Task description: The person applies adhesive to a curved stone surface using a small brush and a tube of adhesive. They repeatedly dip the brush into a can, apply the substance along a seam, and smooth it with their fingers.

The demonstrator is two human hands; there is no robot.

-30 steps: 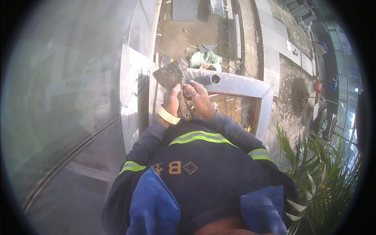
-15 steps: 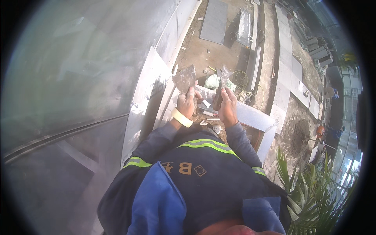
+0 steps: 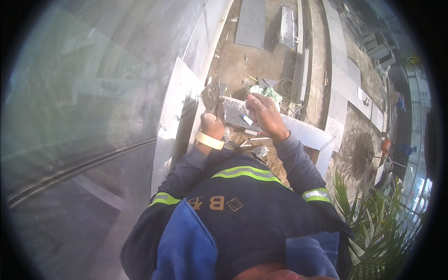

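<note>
Scraper [image 3: 211, 94] juts from the gripping left hand [image 3: 213, 125], apart from the clenched right hand [image 3: 266, 114], contents unclear.

Scraper [image 3: 211, 94]: mottled dark grey-brown blade. Wristband [image 3: 209, 140]: plain pale yellow. Jacket [image 3: 261, 233]: dark navy; reflective chest band [image 3: 252, 174] striped lime, silver, lime; printed emblem [image 3: 234, 204] gold outline; collar [image 3: 186, 233] solid mid-blue. Stone ledge [image 3: 305, 133]: pale blue-grey. Crumpled sheeting [image 3: 274, 96]: whitish green. Hose [image 3: 315, 106]: yellowish. Palm fronds [image 3: 373, 233]: green, streaked with paler leaf blades. Leaning board [image 3: 179, 88]: off-white, with grey smudges.
</note>
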